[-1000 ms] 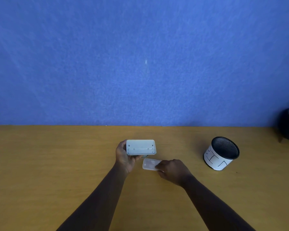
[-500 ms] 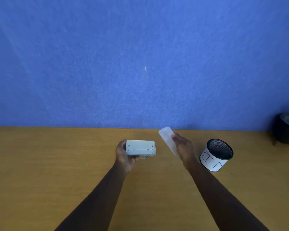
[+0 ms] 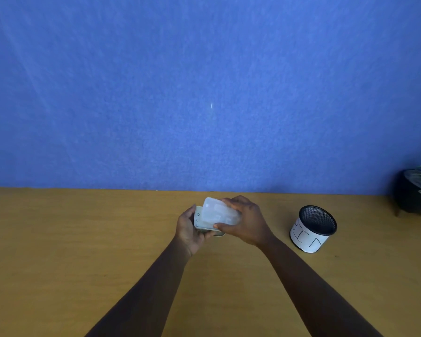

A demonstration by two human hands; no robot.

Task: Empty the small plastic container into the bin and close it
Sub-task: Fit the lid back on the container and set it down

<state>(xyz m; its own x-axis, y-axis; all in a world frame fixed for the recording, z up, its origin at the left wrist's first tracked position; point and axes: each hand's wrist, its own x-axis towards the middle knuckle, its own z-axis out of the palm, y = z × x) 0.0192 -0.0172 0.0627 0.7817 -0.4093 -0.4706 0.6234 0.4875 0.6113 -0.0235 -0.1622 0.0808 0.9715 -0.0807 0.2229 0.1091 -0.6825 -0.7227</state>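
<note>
The lid [image 3: 218, 212] has come over the container [image 3: 197, 221] — both hands gripping, right hand [image 3: 247, 221] hiding its far end.

1. An office-style desk setting: a bare, flat, yellow-brown wooden desktop [image 3: 83, 251] meets a blue felt-textured partition wall [image 3: 204, 93].
2. A round black mesh cup wrapped in white paper [image 3: 311, 229] and a dark round plant pot [image 3: 413, 193] stand on it.

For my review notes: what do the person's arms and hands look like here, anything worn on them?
Both forearms come in bare from the bottom edge, with no sleeve in view. The left hand and right hand are bare too: no gloves are visible, and no watch, ring or band can be made out on wrists or fingers. No markings show.
</note>
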